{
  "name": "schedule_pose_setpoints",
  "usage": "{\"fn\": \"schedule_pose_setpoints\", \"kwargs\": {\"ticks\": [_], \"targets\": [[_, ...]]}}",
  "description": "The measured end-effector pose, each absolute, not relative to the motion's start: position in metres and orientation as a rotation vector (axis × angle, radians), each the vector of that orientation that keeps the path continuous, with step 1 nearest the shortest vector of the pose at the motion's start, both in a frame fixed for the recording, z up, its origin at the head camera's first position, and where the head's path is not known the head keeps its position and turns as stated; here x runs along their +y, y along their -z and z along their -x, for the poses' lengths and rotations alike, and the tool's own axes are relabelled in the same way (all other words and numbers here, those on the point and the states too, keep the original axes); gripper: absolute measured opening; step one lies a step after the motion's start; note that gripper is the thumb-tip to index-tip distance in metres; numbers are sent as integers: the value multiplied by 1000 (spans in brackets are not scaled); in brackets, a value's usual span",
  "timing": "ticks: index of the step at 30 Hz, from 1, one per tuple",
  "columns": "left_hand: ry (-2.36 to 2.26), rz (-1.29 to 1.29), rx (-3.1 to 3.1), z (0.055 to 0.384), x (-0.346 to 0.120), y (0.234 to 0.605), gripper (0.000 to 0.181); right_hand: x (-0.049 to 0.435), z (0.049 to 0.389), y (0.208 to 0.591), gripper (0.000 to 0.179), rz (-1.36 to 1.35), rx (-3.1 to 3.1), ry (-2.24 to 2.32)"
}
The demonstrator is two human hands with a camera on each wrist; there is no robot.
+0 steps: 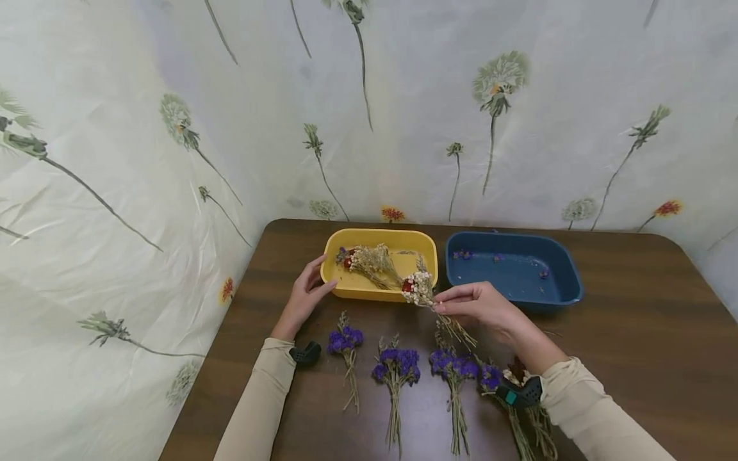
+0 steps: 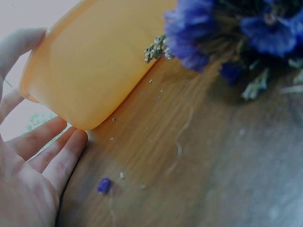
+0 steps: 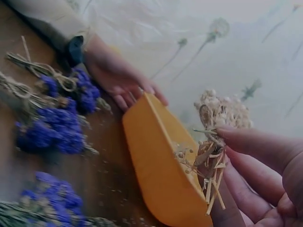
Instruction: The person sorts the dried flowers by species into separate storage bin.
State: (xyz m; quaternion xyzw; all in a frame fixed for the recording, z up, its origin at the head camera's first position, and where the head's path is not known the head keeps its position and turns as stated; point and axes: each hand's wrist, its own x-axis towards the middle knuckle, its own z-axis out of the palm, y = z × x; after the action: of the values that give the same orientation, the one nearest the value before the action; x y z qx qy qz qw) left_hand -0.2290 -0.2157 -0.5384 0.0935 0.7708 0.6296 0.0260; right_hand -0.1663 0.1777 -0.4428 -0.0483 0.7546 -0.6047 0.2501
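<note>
My right hand (image 1: 481, 307) pinches a small dried-flower bunch (image 1: 419, 288) by its stems, thumb against fingertips. Its head of cream blossoms with a red flower overlaps the front right rim of the yellow bin (image 1: 377, 294) in the head view. In the right wrist view the bunch (image 3: 222, 113) shows pale blossoms and cut stems near the thumb. My left hand (image 1: 305, 294) rests at the bin's left front corner, thumb by the rim and fingers fairly straight along the outside, as the left wrist view shows. Inside the bin lies another dried bunch (image 1: 371, 262) with red and cream flowers.
A blue bin (image 1: 513, 282) with a few purple petals stands to the right of the yellow one. Several tied purple bunches (image 1: 396, 365) lie in a row along the front of the brown table (image 1: 623, 320), some partly under my right forearm. A flower-printed sheet (image 1: 403, 115) hangs behind.
</note>
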Motion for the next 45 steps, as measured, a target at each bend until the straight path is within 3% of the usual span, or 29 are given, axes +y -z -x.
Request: {"fn": "schedule_pose_setpoints", "kwargs": {"ticks": [14,45], "targets": [[-1954,-261,2383,230,-219,534,66,166,213,426,44,146,2158,1496],[-1938,-243,2332,229,-215,530,70,90,289,438,18,529,2417,1111]]}}
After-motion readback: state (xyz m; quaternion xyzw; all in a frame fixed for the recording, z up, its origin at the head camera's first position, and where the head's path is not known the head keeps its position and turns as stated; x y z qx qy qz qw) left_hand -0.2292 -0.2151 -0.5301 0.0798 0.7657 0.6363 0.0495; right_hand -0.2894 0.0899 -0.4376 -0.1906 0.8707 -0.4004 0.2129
